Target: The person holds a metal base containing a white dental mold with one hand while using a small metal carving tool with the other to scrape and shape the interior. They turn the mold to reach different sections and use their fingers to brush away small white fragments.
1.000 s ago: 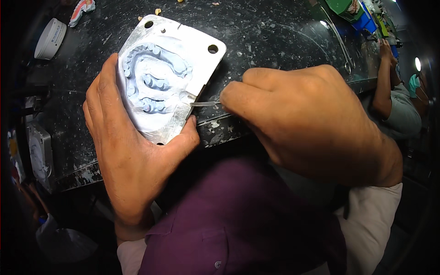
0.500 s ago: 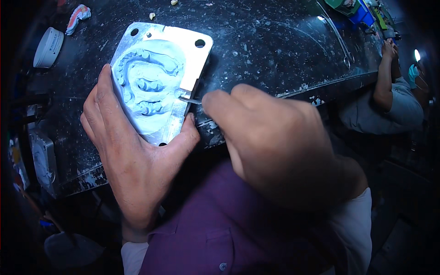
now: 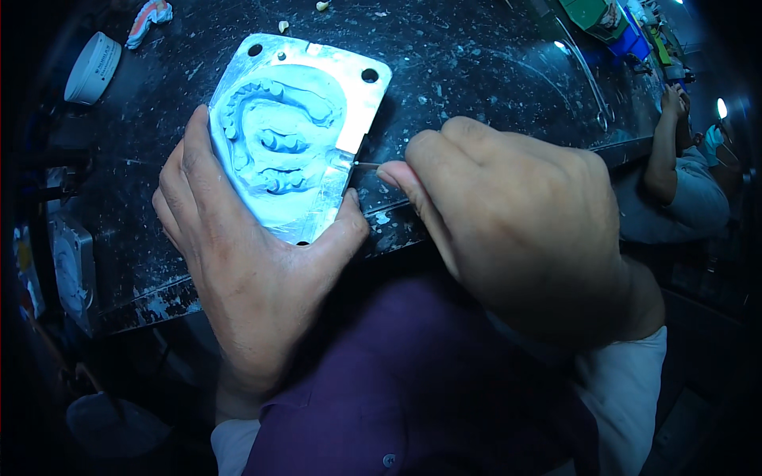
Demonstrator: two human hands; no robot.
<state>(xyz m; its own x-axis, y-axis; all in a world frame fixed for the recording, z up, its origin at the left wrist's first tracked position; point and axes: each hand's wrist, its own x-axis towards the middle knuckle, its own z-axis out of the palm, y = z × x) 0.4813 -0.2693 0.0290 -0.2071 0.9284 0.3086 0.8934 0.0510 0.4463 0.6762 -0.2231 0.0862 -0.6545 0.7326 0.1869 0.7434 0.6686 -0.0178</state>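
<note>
The metal flask (image 3: pixel 363 103), filled with pale plaster (image 3: pixel 286 163) bearing tooth shapes, is at the front edge of the bench (image 3: pixel 476 95), gripped by the left hand (image 3: pixel 258 254), thumb and fingers on opposite sides. The right hand (image 3: pixel 524 222) is closed on a thin tool (image 3: pixel 367 165) (mostly hidden by the fist), its tip at the flask's right side. Too hard a push could make it skid, chipping plaster or nicking the nearby thumb; a slack left grip could let the flask swivel.

I see cold bluish light glaring off the metal frame (image 3: pixel 361 119); the purple shirt (image 3: pixel 429 373) sinks into shadow, a lamp (image 3: pixel 721 108) glows far right, and the desk (image 3: pixel 476 87) bends toward dark corners.
</note>
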